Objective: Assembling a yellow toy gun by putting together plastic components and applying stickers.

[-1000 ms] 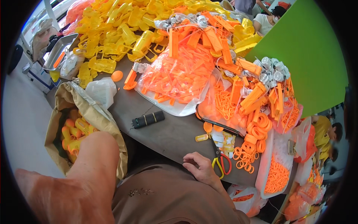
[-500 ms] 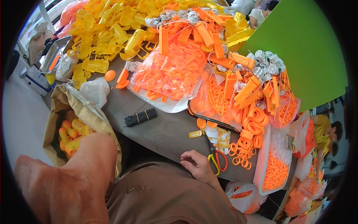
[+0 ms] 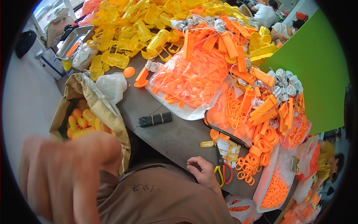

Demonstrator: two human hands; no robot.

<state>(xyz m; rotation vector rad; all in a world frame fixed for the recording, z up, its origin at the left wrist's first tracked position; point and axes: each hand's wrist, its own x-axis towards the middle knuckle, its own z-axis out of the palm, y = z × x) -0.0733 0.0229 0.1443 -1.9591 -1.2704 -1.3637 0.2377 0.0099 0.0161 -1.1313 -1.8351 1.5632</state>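
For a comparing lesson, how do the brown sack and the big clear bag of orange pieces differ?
The brown sack is opaque; the big clear bag is see-through. The sack shows yellow and orange pieces, the bag only orange ones. Both hold several pieces.

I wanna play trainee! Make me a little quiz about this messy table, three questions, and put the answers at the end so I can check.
1. What two colours are the pieces in the sack?
2. True or false: the black block lies on the table.
3. Which is nearest the right hand?
A) the metal tray
B) the scissors
C) the sack

Key: 1. Yellow and orange. 2. True. 3. B.
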